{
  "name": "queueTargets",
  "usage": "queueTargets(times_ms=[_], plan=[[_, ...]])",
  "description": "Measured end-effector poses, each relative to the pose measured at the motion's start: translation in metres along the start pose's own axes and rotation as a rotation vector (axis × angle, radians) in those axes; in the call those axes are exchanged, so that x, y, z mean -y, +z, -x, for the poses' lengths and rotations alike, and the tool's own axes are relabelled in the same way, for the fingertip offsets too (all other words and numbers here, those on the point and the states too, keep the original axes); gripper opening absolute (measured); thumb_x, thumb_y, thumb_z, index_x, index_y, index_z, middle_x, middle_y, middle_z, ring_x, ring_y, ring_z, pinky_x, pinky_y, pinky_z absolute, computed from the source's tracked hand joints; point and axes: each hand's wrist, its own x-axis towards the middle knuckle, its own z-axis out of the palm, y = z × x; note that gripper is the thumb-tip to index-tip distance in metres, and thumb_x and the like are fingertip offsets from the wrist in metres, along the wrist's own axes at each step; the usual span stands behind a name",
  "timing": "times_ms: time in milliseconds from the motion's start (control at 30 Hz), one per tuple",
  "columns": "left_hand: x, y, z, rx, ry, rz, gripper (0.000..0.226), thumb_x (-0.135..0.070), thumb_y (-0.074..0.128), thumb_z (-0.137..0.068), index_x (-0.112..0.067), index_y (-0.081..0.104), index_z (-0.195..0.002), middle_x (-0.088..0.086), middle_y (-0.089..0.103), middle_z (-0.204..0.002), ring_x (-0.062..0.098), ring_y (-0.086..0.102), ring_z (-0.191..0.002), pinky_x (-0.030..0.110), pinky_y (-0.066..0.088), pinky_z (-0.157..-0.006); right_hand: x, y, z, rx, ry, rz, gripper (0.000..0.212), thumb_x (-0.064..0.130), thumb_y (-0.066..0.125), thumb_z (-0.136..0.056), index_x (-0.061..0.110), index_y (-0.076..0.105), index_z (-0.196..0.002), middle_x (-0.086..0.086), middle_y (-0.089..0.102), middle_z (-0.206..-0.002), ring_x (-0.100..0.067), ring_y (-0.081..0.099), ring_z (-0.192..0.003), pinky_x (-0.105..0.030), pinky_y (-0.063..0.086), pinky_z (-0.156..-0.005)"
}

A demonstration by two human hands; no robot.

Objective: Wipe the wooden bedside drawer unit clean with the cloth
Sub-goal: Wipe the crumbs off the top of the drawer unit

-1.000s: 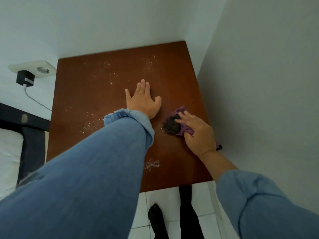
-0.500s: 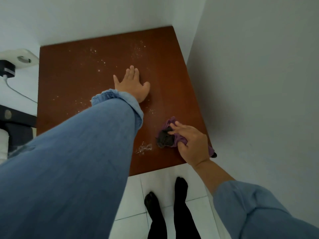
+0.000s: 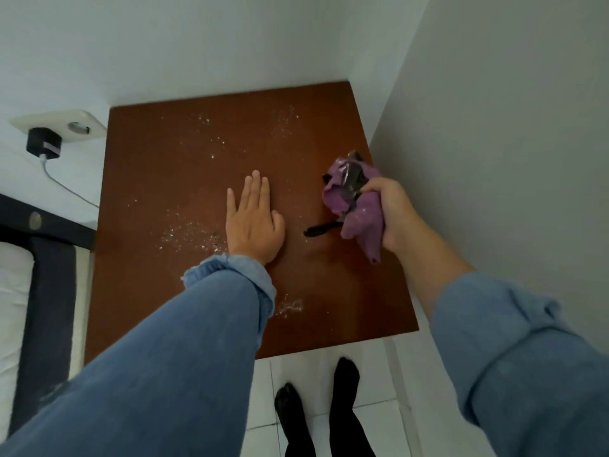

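Note:
The wooden bedside drawer unit (image 3: 158,179) shows its dark brown top, set into a corner of white walls. White crumbs (image 3: 188,234) are scattered over its left and far parts, with a small clump (image 3: 290,306) near the front. My left hand (image 3: 253,221) lies flat on the middle of the top, fingers together. My right hand (image 3: 390,211) is raised above the right side, closed around a bunched purple cloth (image 3: 357,201) with a dark soiled patch. A thin black strap (image 3: 321,229) hangs from the cloth.
A white wall (image 3: 494,143) runs close along the unit's right edge. On the left wall sits a socket (image 3: 66,125) with a black charger (image 3: 44,143) and white cable. A dark bed frame (image 3: 46,291) with white mattress borders the left. My black-socked feet (image 3: 316,400) stand on white tiles.
My right hand has lifted the cloth off the top near the front right and turned it up, soiled side showing. My left hand stays flat on the top.

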Motion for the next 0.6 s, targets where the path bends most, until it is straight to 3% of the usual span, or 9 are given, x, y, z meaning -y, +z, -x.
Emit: queueTargets(times_ms=[100,200,300,333,400,467,600], plan=[[0.014,0.011,-0.001,-0.056,0.017,0.059,0.068,-0.035,0.015,-0.090,-0.011,0.013,-0.154,0.003,0.008,-0.162,0.016,0.004,-0.149,0.043,-0.002,-0.121,0.033,0.016,-0.043,-0.096,-0.226,0.023,0.024,0.013,0.050,-0.087,0.006,0.057,-0.109,-0.004,0.059,-0.079,-0.016,0.058,-0.061,-0.026,0.048,-0.053],[0.017,0.015,-0.002,-0.107,0.008,0.137,0.066,-0.033,0.023,-0.090,-0.013,0.019,-0.153,0.000,0.015,-0.161,0.012,0.008,-0.149,0.043,0.002,-0.122,0.050,0.032,-0.092,-0.250,-0.561,0.325,0.038,0.007,0.048,-0.089,0.011,0.049,-0.127,-0.002,0.061,-0.099,-0.011,0.061,-0.076,-0.024,0.048,-0.064],[0.016,0.016,-0.005,-0.136,-0.010,0.188,0.065,-0.030,0.029,-0.088,-0.015,0.024,-0.152,-0.001,0.019,-0.160,0.010,0.010,-0.148,0.042,0.006,-0.122,0.059,0.053,-0.141,-0.292,-0.698,0.687,0.051,0.009,0.043,-0.090,0.016,0.036,-0.140,-0.007,0.061,-0.113,-0.017,0.062,-0.086,-0.029,0.049,-0.074],[0.015,0.016,-0.006,-0.139,-0.011,0.200,0.066,-0.030,0.030,-0.088,-0.015,0.024,-0.152,-0.002,0.019,-0.160,0.010,0.010,-0.148,0.042,0.006,-0.122,0.060,0.060,-0.156,-0.292,-0.713,0.824,0.056,0.010,0.043,-0.091,0.016,0.030,-0.145,-0.012,0.057,-0.127,-0.025,0.060,-0.104,-0.032,0.048,-0.088],[0.015,0.016,-0.007,-0.134,-0.009,0.212,0.067,-0.030,0.029,-0.087,-0.015,0.024,-0.152,-0.002,0.018,-0.160,0.010,0.009,-0.148,0.042,0.006,-0.122,0.061,0.079,-0.181,-0.283,-0.718,1.072,0.060,0.013,0.043,-0.093,0.012,0.021,-0.149,-0.013,0.031,-0.153,-0.030,0.036,-0.136,-0.036,0.028,-0.112],[0.014,0.016,-0.008,-0.138,-0.005,0.225,0.068,-0.030,0.030,-0.086,-0.014,0.025,-0.151,-0.001,0.018,-0.160,0.011,0.009,-0.149,0.042,0.006,-0.122,0.061,0.103,-0.193,-0.230,-0.764,1.246,0.062,0.016,0.044,-0.094,0.011,0.019,-0.150,-0.011,0.021,-0.157,-0.027,0.024,-0.143,-0.033,0.020,-0.114],[0.017,0.017,-0.009,-0.138,-0.003,0.233,0.070,-0.030,0.029,-0.084,-0.013,0.025,-0.151,0.000,0.017,-0.160,0.012,0.009,-0.149,0.043,0.006,-0.121,0.061,0.133,-0.206,-0.039,-0.885,1.387,0.059,0.016,0.046,-0.089,0.023,0.032,-0.146,-0.005,0.033,-0.153,-0.020,0.029,-0.142,-0.029,0.023,-0.114]])
